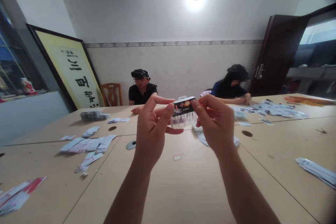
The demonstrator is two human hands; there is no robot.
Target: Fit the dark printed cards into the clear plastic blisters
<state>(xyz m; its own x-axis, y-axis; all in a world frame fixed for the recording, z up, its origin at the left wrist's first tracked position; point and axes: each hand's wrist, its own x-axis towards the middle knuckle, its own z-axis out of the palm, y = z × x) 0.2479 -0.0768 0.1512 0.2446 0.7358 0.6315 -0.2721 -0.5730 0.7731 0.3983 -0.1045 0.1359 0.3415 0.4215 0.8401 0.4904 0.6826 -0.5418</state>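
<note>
Above the middle of the table I hold up a small clear plastic case (181,120) with a black printed label (183,106) along its top part. Slim dark shapes like hooks show through its clear lower part, too small to tell for sure. My left hand (153,120) pinches the left end, thumb in front and fingers behind and below. At the other end, my right hand (215,120) has its thumb and fingers closed on the label's upper right corner. Flat on the table below lies a small white sticker with a red border (177,158).
Loose white cards (88,144) lie at the left, with a stacked pile (90,115) behind. More packets (278,108) spread at the far right. A white bundle (316,171) rests near the right edge. Two people (143,92) sit across the table (178,196).
</note>
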